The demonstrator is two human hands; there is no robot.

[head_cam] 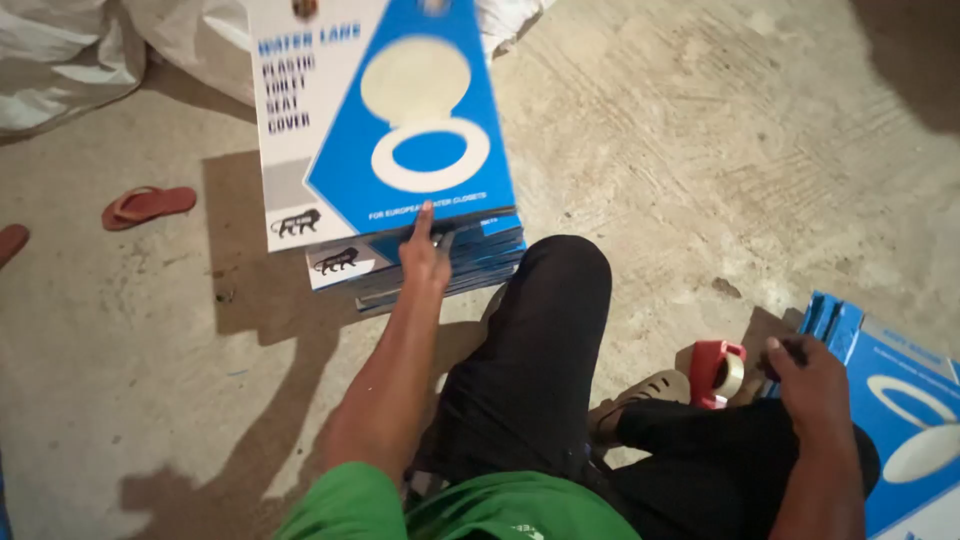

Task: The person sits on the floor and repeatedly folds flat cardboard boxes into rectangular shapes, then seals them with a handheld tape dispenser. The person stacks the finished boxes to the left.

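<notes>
The right hand rested closed against a blue carton beside a red tape dispenser; its hold could not be told. Farther out, the left hand, forefinger extended, touched the front edge of stacked blue-and-white cartons on the concrete floor.

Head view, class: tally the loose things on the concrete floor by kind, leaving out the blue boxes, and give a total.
Red flip-flops: 2, one whole, one cut off at the left edge
Tape dispenser, red, with roll: 1
White sacks: 2, one at top left, one behind the box stack
Total: 5
</notes>
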